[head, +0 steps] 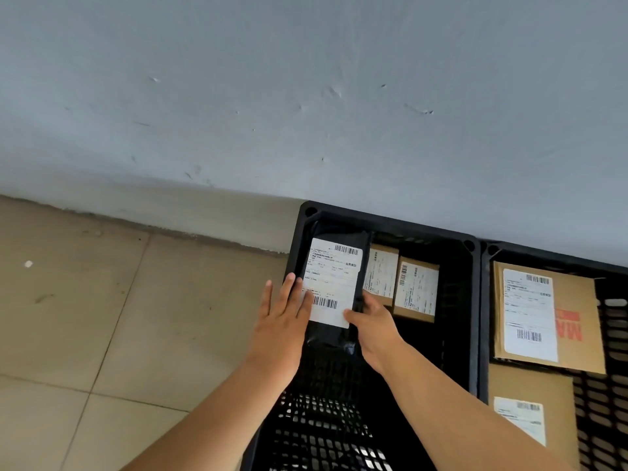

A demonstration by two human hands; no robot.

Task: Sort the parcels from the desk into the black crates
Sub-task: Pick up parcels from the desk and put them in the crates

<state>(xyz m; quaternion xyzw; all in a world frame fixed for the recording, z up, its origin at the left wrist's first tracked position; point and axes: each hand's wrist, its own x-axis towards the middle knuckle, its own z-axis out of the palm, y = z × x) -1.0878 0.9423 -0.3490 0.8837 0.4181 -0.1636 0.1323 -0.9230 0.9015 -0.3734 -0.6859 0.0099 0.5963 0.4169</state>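
A black plastic-wrapped parcel (334,263) with a white shipping label lies in the far left corner of the left black crate (390,220). My left hand (283,311) rests flat, fingers straight, on the parcel's left edge and label. My right hand (368,321) grips the parcel's right side, thumb on the label's lower corner and fingers curled round the edge. Two small brown boxes (413,290) with labels sit beside it in the same crate. The right black crate (611,304) holds a large labelled cardboard box (577,321) and another one (530,413) nearer to me.
The crates stand side by side on the floor against a grey wall (306,96). Beige floor tiles (119,317) spread out to the left. The near part of the left crate shows its open lattice bottom (323,430).
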